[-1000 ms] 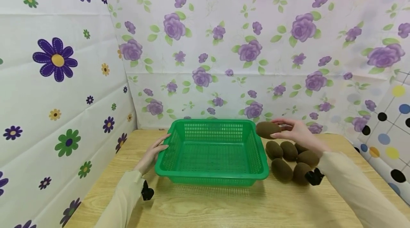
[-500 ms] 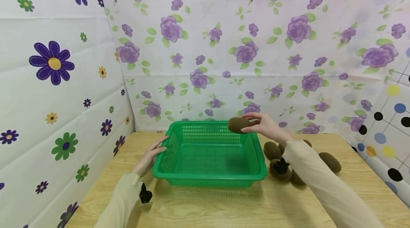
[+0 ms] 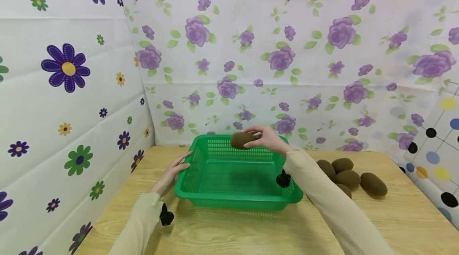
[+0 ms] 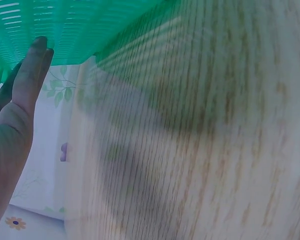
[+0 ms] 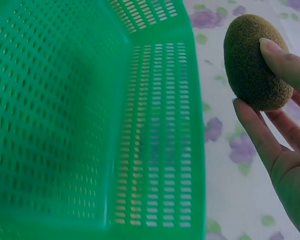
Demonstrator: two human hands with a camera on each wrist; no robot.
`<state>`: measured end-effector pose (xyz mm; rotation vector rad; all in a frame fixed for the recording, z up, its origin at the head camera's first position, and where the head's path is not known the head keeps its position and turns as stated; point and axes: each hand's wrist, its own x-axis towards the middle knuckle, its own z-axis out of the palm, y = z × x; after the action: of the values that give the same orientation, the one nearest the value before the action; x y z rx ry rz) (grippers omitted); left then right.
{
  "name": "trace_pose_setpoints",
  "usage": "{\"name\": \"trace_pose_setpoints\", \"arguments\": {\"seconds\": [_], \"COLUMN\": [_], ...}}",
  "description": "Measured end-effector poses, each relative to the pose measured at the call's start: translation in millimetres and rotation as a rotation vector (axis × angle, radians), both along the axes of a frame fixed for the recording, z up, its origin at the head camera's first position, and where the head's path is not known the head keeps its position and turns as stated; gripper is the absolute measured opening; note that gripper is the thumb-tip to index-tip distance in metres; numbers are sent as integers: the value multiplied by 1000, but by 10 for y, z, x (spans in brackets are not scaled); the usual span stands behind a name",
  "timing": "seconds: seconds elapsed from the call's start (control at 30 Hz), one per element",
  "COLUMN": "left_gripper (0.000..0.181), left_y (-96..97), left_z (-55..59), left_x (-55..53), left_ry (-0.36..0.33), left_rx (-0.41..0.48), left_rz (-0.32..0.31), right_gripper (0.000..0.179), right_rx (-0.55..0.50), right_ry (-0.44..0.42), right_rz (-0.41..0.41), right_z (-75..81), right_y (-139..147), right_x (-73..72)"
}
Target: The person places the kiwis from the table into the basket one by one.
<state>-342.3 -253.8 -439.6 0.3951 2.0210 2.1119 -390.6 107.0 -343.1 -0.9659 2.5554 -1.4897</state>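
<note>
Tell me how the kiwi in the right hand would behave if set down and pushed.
The kiwi would likely roll in a wobbly curve, being egg-shaped. Its fuzzy surface should give the fingers decent grip. It is probably fairly light, since the right hand alone holds it up.

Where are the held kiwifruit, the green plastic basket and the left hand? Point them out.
Held kiwifruit (image 5: 251, 66): right wrist view, middle of its fuzzy side.
Green plastic basket (image 3: 238, 198): head view, near rim.
Left hand (image 3: 170, 173): head view, middle of the hand.
</note>
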Motion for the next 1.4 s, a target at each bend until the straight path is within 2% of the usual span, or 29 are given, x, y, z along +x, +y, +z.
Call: {"name": "trace_pose_setpoints", "arguments": {"seconds": [0.17,0.43,0.6,0.7,0.77,0.87,0.97,1.1,1.23,1.33,1.4], "left_gripper": [53,53,51,50,50,49,48,49,50,50,49], "left_y": [7,48,72,96,106,87,65,77,116,137,137], "left_z": [-51,-8,54,90,91,15,-26,53,160,191,185], "left_x": [-47,-15,34,72,80,42,16,77,170,200,196], "left_ry": [49,-8,-11,14,34,64,61,45,86,114,113], "left_rx": [-99,25,4,-49,-81,-113,-119,-111,-164,-202,-197], "left_rz": [54,23,29,42,57,87,97,81,80,86,86], "right_gripper": [45,45,46,46,45,46,46,44,44,45,46], "right_rx": [15,53,69,65,58,67,75,74,78,69,54], "right_ry": [-16,-33,-51,-74,-110,-158,-212,-295,-349,-384,-411], "right_rz": [2,-8,21,63,74,76,60,31,-15,-40,-40], "right_z": [-132,-335,-450,-426,-470,-548,-648,-701,-778,-836,-873], "right_y": [-163,-358,-456,-507,-540,-575,-600,-605,-587,-558,-537], "right_x": [-47,-112,-130,-47,-53,-87,-144,-147,-165,-172,-177]}}
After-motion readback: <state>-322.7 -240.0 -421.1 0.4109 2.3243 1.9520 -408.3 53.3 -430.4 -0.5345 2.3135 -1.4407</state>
